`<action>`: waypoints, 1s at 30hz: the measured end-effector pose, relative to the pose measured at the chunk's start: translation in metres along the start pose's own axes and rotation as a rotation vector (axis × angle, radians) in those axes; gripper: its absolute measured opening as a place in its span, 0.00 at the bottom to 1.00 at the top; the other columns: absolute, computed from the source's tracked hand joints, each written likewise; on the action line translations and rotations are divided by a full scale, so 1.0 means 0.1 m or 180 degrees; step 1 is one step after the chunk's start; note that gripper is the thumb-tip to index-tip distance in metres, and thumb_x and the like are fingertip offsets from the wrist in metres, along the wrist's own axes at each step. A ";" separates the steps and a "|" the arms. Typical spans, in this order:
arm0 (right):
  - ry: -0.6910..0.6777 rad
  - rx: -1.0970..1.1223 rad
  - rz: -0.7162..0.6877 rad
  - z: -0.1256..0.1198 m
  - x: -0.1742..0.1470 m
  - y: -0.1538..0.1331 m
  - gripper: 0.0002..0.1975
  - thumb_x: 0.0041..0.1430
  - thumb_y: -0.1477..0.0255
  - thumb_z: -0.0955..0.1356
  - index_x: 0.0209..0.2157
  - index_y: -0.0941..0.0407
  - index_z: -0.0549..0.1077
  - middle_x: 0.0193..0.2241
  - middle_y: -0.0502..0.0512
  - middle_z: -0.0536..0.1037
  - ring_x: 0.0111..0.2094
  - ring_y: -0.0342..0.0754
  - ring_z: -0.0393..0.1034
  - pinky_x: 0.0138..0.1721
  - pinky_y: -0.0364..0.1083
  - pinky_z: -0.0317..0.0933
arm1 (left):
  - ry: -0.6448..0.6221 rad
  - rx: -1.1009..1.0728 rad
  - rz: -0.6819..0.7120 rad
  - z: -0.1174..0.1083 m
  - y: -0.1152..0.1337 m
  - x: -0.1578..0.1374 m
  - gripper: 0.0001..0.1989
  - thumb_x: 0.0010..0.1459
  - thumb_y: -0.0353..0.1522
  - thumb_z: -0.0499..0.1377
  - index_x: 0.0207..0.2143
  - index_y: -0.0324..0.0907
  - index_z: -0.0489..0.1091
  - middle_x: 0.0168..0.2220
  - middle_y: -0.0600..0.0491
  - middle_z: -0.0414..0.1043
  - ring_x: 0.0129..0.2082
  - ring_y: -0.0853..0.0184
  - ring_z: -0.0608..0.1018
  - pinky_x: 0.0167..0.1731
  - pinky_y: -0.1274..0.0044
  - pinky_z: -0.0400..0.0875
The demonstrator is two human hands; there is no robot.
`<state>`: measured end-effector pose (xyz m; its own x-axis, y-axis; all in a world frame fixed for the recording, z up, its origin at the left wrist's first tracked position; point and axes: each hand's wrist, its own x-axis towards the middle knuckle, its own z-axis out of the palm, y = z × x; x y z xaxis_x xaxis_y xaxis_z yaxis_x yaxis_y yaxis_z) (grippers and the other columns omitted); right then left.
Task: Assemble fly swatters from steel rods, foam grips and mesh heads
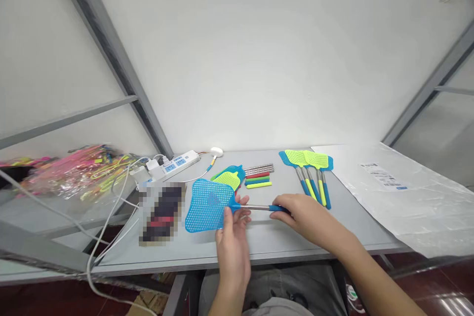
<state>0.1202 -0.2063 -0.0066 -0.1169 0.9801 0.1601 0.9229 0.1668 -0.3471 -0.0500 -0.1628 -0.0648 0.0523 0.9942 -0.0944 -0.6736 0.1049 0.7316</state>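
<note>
A blue fly swatter [209,206] is held level above the front of the table, its perforated head to the left. My left hand [235,237] grips it where the head meets the metal rod, thumb on top. At the other end, my right hand [301,215] is wrapped round the blue handle, hiding most of it. Behind the held swatter lie loose swatter heads [228,177] in blue and yellow-green, partly covered. Beside them are several metal rods [259,169] and several coloured handle grips [259,184]. A group of complete fly swatters [311,170] in blue and yellow-green lies to the right.
A white power strip [179,163] with plugs and trailing white cables [97,247] is at the left. A pixelated dark object [163,215] lies near it. White plastic sheeting [370,192] covers the right side. Colourful bagged items [92,170] sit beyond the left frame.
</note>
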 end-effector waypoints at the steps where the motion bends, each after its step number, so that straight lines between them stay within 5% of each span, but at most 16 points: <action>1: -0.0093 0.0029 0.0113 -0.04 -0.04 0.02 0.11 0.66 0.62 0.63 0.36 0.53 0.73 0.32 0.51 0.78 0.33 0.48 0.72 0.31 0.43 0.55 | 0.0031 -0.0034 0.0024 -0.01 0.04 0.03 0.19 0.60 0.42 0.59 0.49 0.41 0.72 0.47 0.45 0.76 0.35 0.69 0.75 0.37 0.75 0.70; 7: -0.0448 0.0366 0.0422 -0.23 -0.27 -0.07 0.19 0.68 0.60 0.57 0.30 0.54 0.72 0.25 0.52 0.75 0.27 0.47 0.68 0.27 0.42 0.52 | -0.0032 -0.0093 -0.0134 -0.06 0.17 0.16 0.18 0.59 0.43 0.59 0.46 0.42 0.73 0.43 0.45 0.77 0.38 0.67 0.76 0.36 0.75 0.70; 13: -0.1356 0.1774 0.0538 -0.31 -0.29 -0.11 0.20 0.69 0.60 0.55 0.35 0.55 0.71 0.14 0.45 0.66 0.17 0.41 0.60 0.25 0.39 0.56 | -0.0090 0.0036 -0.0233 -0.04 0.11 0.13 0.19 0.58 0.45 0.60 0.45 0.42 0.73 0.45 0.44 0.75 0.47 0.59 0.75 0.37 0.73 0.72; 19: -0.0511 0.0168 0.0291 -0.13 -0.30 -0.24 0.20 0.68 0.60 0.56 0.29 0.55 0.69 0.22 0.52 0.73 0.23 0.45 0.66 0.23 0.43 0.42 | -0.0049 0.0270 -0.0376 0.00 0.04 0.14 0.17 0.55 0.42 0.64 0.41 0.40 0.75 0.41 0.46 0.77 0.40 0.63 0.77 0.33 0.75 0.72; 22: -0.0261 -0.0359 0.0179 -0.04 -0.32 -0.30 0.17 0.69 0.61 0.56 0.36 0.54 0.70 0.24 0.54 0.75 0.25 0.48 0.67 0.23 0.44 0.39 | 0.0030 0.0490 -0.0299 -0.02 0.07 0.16 0.18 0.54 0.43 0.64 0.42 0.39 0.75 0.42 0.46 0.77 0.40 0.63 0.78 0.34 0.75 0.72; 26: -0.0225 -0.0235 0.0110 -0.03 -0.33 -0.22 0.14 0.68 0.61 0.58 0.42 0.54 0.68 0.26 0.53 0.76 0.26 0.48 0.68 0.24 0.44 0.41 | -0.0794 0.1126 -0.0563 -0.03 0.11 0.11 0.22 0.58 0.45 0.60 0.49 0.40 0.72 0.46 0.45 0.76 0.42 0.62 0.77 0.39 0.72 0.72; 30: -0.0099 0.0387 0.0575 -0.08 -0.25 0.11 0.12 0.68 0.63 0.58 0.37 0.53 0.69 0.29 0.50 0.77 0.29 0.46 0.69 0.27 0.41 0.49 | -0.1714 0.2159 -0.0629 -0.07 0.11 0.09 0.24 0.62 0.47 0.52 0.54 0.45 0.68 0.53 0.46 0.72 0.49 0.58 0.74 0.46 0.68 0.69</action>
<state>0.1361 -0.2300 -0.0075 0.0335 0.9978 0.0573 0.8790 -0.0021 -0.4769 -0.0620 -0.1530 -0.0622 0.5763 0.8153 -0.0561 -0.0425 0.0984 0.9942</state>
